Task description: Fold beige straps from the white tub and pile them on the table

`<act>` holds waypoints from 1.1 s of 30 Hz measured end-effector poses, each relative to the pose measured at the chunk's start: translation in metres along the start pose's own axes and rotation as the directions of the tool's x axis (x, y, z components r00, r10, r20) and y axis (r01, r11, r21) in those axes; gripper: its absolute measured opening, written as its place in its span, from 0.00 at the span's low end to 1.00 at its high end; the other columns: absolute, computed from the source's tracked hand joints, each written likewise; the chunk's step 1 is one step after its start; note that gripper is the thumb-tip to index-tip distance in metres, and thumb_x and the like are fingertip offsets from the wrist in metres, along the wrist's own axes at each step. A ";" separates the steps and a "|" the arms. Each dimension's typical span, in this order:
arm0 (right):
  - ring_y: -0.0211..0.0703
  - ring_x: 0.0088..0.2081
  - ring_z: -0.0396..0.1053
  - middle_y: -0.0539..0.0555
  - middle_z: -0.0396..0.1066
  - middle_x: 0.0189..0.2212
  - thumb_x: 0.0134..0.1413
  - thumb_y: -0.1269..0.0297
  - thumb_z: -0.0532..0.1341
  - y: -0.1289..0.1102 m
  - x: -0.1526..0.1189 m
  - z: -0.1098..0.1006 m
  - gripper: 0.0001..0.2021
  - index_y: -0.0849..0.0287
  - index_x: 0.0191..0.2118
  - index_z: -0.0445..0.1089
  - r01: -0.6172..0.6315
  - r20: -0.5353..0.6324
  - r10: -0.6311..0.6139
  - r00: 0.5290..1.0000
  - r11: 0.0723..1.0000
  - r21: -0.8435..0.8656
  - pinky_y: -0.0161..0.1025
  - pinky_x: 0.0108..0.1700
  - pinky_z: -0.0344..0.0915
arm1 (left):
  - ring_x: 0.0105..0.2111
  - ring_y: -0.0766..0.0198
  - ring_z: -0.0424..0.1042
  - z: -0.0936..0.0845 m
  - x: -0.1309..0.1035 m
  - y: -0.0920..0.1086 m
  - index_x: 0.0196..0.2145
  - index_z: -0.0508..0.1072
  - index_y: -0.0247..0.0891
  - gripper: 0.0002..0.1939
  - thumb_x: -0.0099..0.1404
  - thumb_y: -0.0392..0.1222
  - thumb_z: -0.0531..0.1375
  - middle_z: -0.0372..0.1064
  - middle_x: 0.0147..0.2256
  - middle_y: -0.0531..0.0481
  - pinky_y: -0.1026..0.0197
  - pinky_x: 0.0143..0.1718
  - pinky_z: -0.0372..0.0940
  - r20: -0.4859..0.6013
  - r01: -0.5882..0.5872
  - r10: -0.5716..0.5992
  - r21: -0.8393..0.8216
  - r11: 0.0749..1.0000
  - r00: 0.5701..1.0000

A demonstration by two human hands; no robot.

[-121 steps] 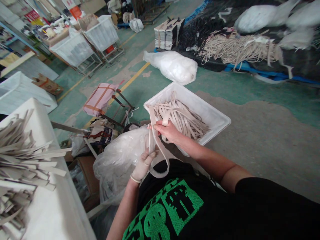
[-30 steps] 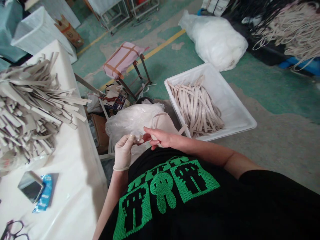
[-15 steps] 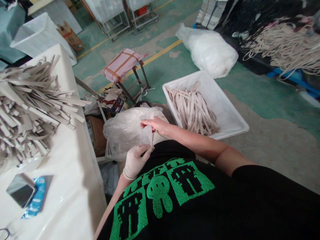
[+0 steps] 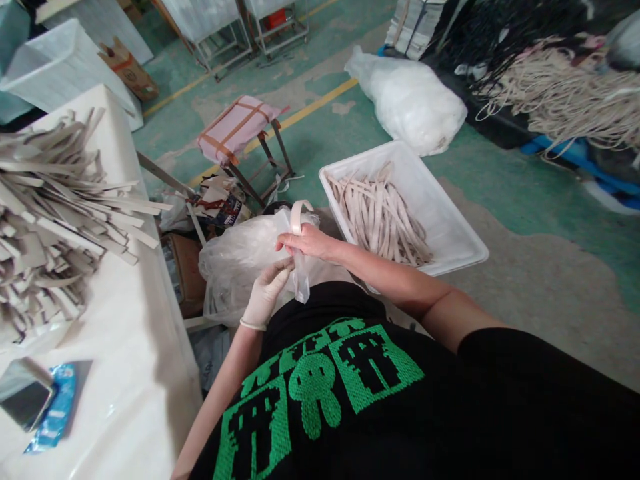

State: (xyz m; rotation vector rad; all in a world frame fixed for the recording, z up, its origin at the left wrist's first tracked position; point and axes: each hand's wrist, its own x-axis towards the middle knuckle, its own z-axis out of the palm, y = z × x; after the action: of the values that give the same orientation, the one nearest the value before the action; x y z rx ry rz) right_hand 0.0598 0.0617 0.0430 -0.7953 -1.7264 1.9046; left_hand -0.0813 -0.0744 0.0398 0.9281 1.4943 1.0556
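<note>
My right hand (image 4: 311, 241), bare, pinches a pale strip (image 4: 297, 215) whose upper end curls above my fingers. A translucent length (image 4: 301, 285) hangs below; I cannot tell whether it is the same strip or film on it. My left hand (image 4: 266, 293), in a thin whitish glove, has its fingers closed at the strip just under my right fingertips. What exactly its fingertips pinch is hidden. Under and beyond both hands lies a crumpled clear plastic bag (image 4: 235, 257) at my lap.
At right stands a white bin (image 4: 445, 227) with many pale strips (image 4: 380, 213). On the left table (image 4: 135, 373) lie piled strips (image 4: 60, 200) and a phone (image 4: 25, 395) on a blue packet (image 4: 57, 410). A pink-covered stool (image 4: 240, 130) and stuffed white bag (image 4: 415, 100) stand ahead.
The strip's curled end now stands above my right hand, and a translucent length hangs below. My left hand has moved up and closer to my right fingers. The view has shifted slightly.
</note>
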 end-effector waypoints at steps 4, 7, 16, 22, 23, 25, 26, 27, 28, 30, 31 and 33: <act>0.34 0.24 0.61 0.48 0.67 0.20 0.64 0.60 0.58 0.003 0.005 0.001 0.15 0.64 0.32 0.76 0.011 -0.024 -0.013 1.000 0.996 -0.087 0.33 0.32 0.60 | 0.39 0.53 0.78 0.011 0.009 -0.003 0.32 0.83 0.37 0.21 0.47 0.57 0.74 0.82 0.36 0.46 0.51 0.51 0.69 0.093 0.146 -0.150 0.039 0.988 0.984; 0.34 0.23 0.61 0.47 0.66 0.19 0.64 0.61 0.58 0.006 0.009 -0.003 0.15 0.64 0.32 0.77 0.004 -0.051 -0.011 0.999 0.990 -0.142 0.33 0.31 0.59 | 0.34 0.57 0.77 0.012 0.008 -0.009 0.30 0.83 0.38 0.20 0.45 0.55 0.75 0.81 0.32 0.48 0.53 0.47 0.70 0.109 0.203 -0.207 0.044 0.978 0.972; 0.36 0.26 0.67 0.48 0.69 0.20 0.64 0.62 0.59 0.005 0.016 -0.002 0.14 0.63 0.33 0.79 -0.027 -0.016 0.024 1.000 0.957 -0.289 0.34 0.35 0.61 | 0.34 0.54 0.78 0.012 0.002 -0.010 0.36 0.85 0.37 0.23 0.48 0.58 0.73 0.82 0.32 0.44 0.50 0.49 0.71 0.361 0.303 -0.322 0.110 0.947 0.875; 0.33 0.21 0.66 0.48 0.75 0.28 0.65 0.59 0.60 0.012 0.007 -0.014 0.12 0.61 0.47 0.72 -0.037 -0.157 -0.004 0.988 0.965 -0.259 0.32 0.27 0.61 | 0.36 0.53 0.79 -0.001 0.015 -0.027 0.29 0.81 0.38 0.18 0.49 0.54 0.74 0.81 0.33 0.45 0.47 0.52 0.71 0.168 0.346 -0.309 -0.270 0.899 0.936; 0.32 0.20 0.66 0.48 0.75 0.29 0.67 0.59 0.58 0.012 0.002 -0.016 0.11 0.61 0.47 0.71 -0.031 -0.168 -0.013 0.986 0.966 -0.256 0.32 0.27 0.61 | 0.38 0.54 0.79 -0.005 0.021 -0.029 0.28 0.79 0.39 0.16 0.51 0.53 0.73 0.80 0.34 0.46 0.47 0.53 0.71 0.094 0.313 -0.299 -0.353 0.882 0.950; 0.31 0.18 0.65 0.48 0.75 0.27 0.69 0.60 0.54 0.013 -0.009 -0.018 0.11 0.62 0.42 0.71 -0.030 -0.123 -0.005 0.992 0.960 -0.280 0.32 0.28 0.61 | 0.43 0.55 0.79 -0.009 0.032 -0.031 0.28 0.76 0.41 0.13 0.58 0.53 0.69 0.80 0.38 0.47 0.47 0.56 0.70 -0.010 0.256 -0.292 -0.456 0.852 0.956; 0.31 0.18 0.65 0.47 0.74 0.26 0.70 0.61 0.54 0.014 -0.016 -0.017 0.12 0.61 0.40 0.71 -0.034 -0.080 0.010 0.997 0.954 -0.299 0.32 0.28 0.60 | 0.47 0.55 0.78 -0.009 0.038 -0.031 0.29 0.75 0.41 0.14 0.62 0.54 0.66 0.80 0.42 0.48 0.48 0.57 0.70 -0.028 0.247 -0.294 -0.473 0.846 0.955; 0.31 0.18 0.64 0.47 0.74 0.25 0.69 0.61 0.54 0.015 -0.023 -0.014 0.12 0.61 0.37 0.71 -0.036 -0.033 0.027 0.999 0.946 -0.323 0.32 0.29 0.59 | 0.51 0.55 0.76 -0.007 0.043 -0.030 0.31 0.75 0.42 0.15 0.66 0.56 0.62 0.79 0.46 0.48 0.48 0.57 0.69 -0.027 0.250 -0.296 -0.466 0.849 0.955; 0.31 0.19 0.64 0.47 0.73 0.25 0.69 0.62 0.55 0.017 -0.030 -0.011 0.12 0.60 0.34 0.71 -0.034 0.013 0.041 0.999 0.935 -0.352 0.33 0.29 0.58 | 0.55 0.54 0.73 -0.005 0.048 -0.028 0.35 0.76 0.42 0.16 0.68 0.57 0.59 0.77 0.50 0.47 0.48 0.58 0.69 -0.011 0.259 -0.295 -0.444 0.858 0.956; 0.33 0.20 0.64 0.47 0.73 0.23 0.66 0.62 0.59 0.021 -0.044 -0.005 0.14 0.59 0.28 0.69 -0.016 0.092 0.061 0.994 0.904 -0.427 0.34 0.30 0.56 | 0.60 0.51 0.69 0.001 0.056 -0.026 0.41 0.77 0.43 0.21 0.70 0.61 0.55 0.74 0.55 0.46 0.48 0.58 0.69 0.030 0.270 -0.281 -0.388 0.881 0.959; 0.34 0.21 0.64 0.48 0.72 0.22 0.65 0.62 0.60 0.024 -0.052 -0.002 0.14 0.59 0.26 0.69 -0.005 0.121 0.069 0.990 0.886 -0.464 0.35 0.30 0.54 | 0.61 0.50 0.68 0.003 0.059 -0.026 0.43 0.77 0.42 0.22 0.70 0.62 0.54 0.73 0.56 0.45 0.48 0.58 0.69 0.045 0.265 -0.268 -0.368 0.891 0.962; 0.36 0.23 0.65 0.49 0.72 0.21 0.65 0.62 0.60 0.031 -0.068 -0.001 0.15 0.58 0.26 0.70 -0.003 0.158 0.100 0.982 0.853 -0.522 0.35 0.30 0.53 | 0.62 0.51 0.67 0.004 0.066 -0.026 0.45 0.77 0.43 0.22 0.70 0.61 0.54 0.73 0.56 0.45 0.50 0.58 0.69 0.035 0.234 -0.237 -0.354 0.906 0.971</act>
State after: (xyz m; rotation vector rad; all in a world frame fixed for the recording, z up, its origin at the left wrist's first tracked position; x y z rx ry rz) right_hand 0.1118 0.0132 0.0200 -0.8807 -2.4122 1.5855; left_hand -0.0886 -0.0201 -0.0051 0.4747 1.3240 1.1039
